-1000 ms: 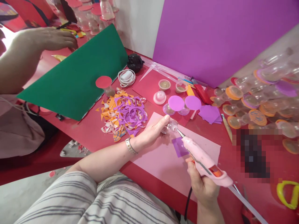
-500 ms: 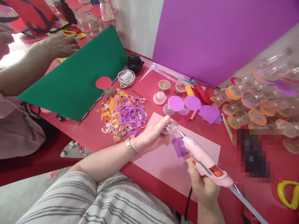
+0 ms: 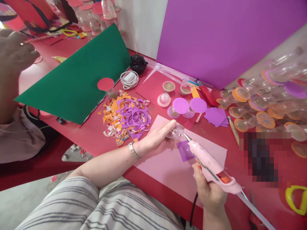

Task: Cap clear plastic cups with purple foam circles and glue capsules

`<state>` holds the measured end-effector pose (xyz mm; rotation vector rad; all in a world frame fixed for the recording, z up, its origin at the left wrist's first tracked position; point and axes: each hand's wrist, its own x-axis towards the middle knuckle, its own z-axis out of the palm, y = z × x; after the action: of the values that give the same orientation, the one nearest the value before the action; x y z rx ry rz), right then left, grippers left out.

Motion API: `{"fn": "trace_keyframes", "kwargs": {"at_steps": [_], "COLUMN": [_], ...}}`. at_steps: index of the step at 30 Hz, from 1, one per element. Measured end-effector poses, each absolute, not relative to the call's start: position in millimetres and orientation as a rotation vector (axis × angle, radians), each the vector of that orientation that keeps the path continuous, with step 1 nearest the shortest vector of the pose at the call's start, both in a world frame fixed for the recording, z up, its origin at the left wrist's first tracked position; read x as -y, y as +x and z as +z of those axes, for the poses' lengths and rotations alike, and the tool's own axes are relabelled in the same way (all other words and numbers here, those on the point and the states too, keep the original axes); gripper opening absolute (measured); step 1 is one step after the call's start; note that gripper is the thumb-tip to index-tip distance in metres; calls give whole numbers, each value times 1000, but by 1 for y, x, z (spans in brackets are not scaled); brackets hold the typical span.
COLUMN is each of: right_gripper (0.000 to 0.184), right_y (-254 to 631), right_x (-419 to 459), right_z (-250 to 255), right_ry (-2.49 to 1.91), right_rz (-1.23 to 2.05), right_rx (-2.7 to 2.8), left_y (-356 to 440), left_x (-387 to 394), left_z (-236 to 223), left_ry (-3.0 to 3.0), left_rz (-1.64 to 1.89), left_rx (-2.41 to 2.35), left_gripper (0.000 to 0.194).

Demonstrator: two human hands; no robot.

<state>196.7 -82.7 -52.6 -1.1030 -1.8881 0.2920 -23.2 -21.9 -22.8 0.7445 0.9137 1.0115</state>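
Observation:
My left hand pinches a small clear plastic cup just above a pink sheet of paper on the red table. My right hand grips a pink hot glue gun, and its metal tip touches the rim of the cup. A purple paper square lies on the pink sheet right under the gun's nozzle. A black cord hangs down from the gun below my right wrist.
A heap of purple and orange paper scraps lies left of my hand. Purple-capped cups and several finished cups sit at the right. A green sheet leans at the left, where another person's hand hovers. Yellow scissors lie at the right edge.
The other person's hand has pulled back from the far side of the green sheet toward the left edge. My hands, cup and glue gun have barely shifted.

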Motion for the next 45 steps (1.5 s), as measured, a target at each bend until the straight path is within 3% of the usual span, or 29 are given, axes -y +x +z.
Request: {"fn": "trace_keyframes", "kwargs": {"at_steps": [14, 45], "right_gripper": [7, 6], "right_y": [194, 193], "right_x": [79, 79], "right_z": [-47, -44], "right_ry": [-1075, -1040], "right_rz": [261, 259], "right_rx": [1918, 1991], "left_y": [-24, -26], "left_x": [20, 22], "left_z": [-22, -22], "left_ry": [782, 836], "left_rz": [1029, 1007], "left_rx": [-926, -967], "left_gripper": [45, 51]}}
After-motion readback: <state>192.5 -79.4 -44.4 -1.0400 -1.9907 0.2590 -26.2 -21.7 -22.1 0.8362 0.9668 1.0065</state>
